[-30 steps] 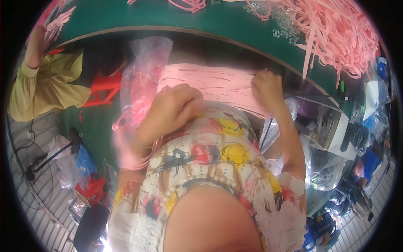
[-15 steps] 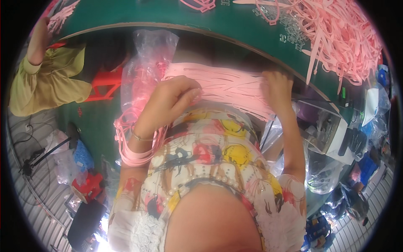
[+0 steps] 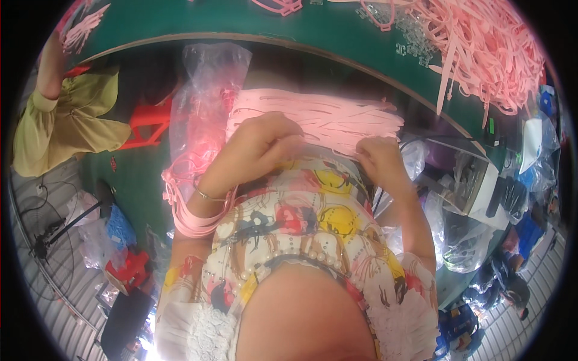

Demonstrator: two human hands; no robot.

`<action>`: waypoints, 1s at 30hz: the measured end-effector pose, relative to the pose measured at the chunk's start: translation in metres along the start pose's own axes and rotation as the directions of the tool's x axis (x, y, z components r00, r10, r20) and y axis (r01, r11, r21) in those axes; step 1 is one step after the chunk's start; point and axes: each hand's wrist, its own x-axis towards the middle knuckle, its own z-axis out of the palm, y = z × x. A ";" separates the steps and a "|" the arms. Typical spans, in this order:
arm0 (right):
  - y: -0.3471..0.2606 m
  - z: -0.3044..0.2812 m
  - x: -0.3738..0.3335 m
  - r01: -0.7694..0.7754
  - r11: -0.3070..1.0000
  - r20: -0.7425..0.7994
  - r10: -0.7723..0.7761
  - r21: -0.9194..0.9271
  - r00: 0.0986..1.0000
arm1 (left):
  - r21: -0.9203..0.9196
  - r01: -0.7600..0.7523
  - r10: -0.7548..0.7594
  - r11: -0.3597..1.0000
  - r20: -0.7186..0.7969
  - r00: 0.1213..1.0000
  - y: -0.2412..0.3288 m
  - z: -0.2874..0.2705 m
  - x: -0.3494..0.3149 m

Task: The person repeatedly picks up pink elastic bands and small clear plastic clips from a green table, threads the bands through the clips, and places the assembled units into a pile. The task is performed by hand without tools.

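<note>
A wide bundle of flat pink straps (image 3: pixel 337 117) lies across my lap, just below the table edge. My left hand (image 3: pixel 262 147) rests at its left part with fingers curled over the straps; the fingertips are a little blurred. At the near right edge, my right hand (image 3: pixel 380 157) pinches some of the straps between thumb and fingers. A looped hank of thin pink straps (image 3: pixel 195 225) hangs around my left forearm. Beside the bundle's left end stands a clear plastic bag (image 3: pixel 211 66) with pink pieces in it.
The green table (image 3: pixel 241 21) curves across the front. On its right lie a tangled heap of pink straps (image 3: pixel 487 54) and small clear plastic buckles (image 3: pixel 409 45). A person's yellow-green garment (image 3: pixel 75 126) and a red stool (image 3: pixel 147 123) are at left. Plastic bags (image 3: pixel 469 240) fill the right side.
My right hand has moved from the bundle's right end toward me and left, to its near edge, uncovering that end. My left hand has shifted slightly right.
</note>
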 end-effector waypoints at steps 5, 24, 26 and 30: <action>-0.042 -0.052 0.017 -0.086 0.854 0.107 0.035 0.513 0.994 | 0.019 -0.186 0.179 0.982 0.194 0.964 0.009 0.026 0.016; -0.068 -0.037 0.061 -0.097 0.309 0.128 -0.081 0.946 0.989 | -0.516 0.213 -0.173 0.830 0.124 0.977 0.011 -0.017 -0.012; -0.072 -0.038 0.066 -0.393 0.258 0.414 -0.032 0.883 0.910 | -0.579 0.254 -0.216 0.775 0.135 0.967 0.014 -0.021 -0.016; -0.079 -0.031 0.079 -0.430 0.305 0.471 -0.072 0.850 0.879 | -0.601 0.273 -0.241 0.751 0.135 0.961 0.016 -0.025 -0.021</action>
